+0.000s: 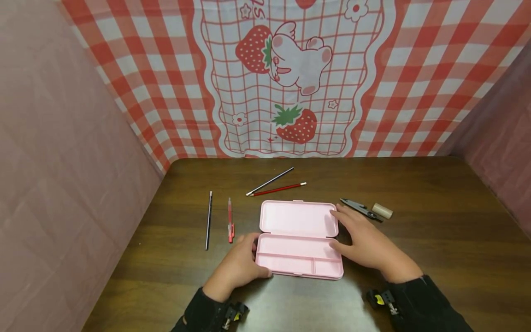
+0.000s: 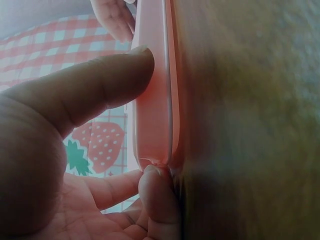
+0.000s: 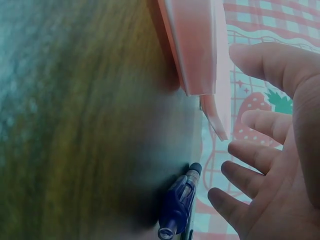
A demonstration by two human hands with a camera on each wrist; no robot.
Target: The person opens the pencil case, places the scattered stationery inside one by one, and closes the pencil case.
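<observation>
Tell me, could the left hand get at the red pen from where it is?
Probably yes: the red pen lies close by the left hand, with nothing visible between them. It would likely have to release the pink case first.

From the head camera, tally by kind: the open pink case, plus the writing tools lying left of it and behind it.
Pink case: 1
Pencils: 3
Red pen: 1
Total: 5

Only cut-off, illegible lettering (image 1: pixel 259 9) on cloth (image 1: pixel 259 99)
</observation>
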